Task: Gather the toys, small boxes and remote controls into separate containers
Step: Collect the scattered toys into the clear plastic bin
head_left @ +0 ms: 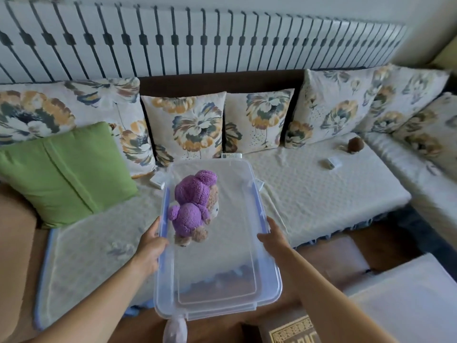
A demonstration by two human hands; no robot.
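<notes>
I hold a clear plastic container (268, 290) with blue clips above the sofa's front edge. My left hand (149, 246) grips its left rim and my right hand (273, 237) grips its right rim. A purple plush bear (193, 206) lies inside near the left wall. On the sofa beyond it lie a white remote control (232, 156), partly hidden by the container, a small white box (157, 181) at the left, another small box (332, 164) at the right, and a small brown furry toy (355, 144) farther right.
A green cushion (64, 169) leans at the left, with floral cushions (188, 125) along the sofa back. Another clear container (81, 263) rests on the sofa at the left. A white cushion block (405, 305) sits at the lower right, and a patterned box (291, 330) lies on the floor.
</notes>
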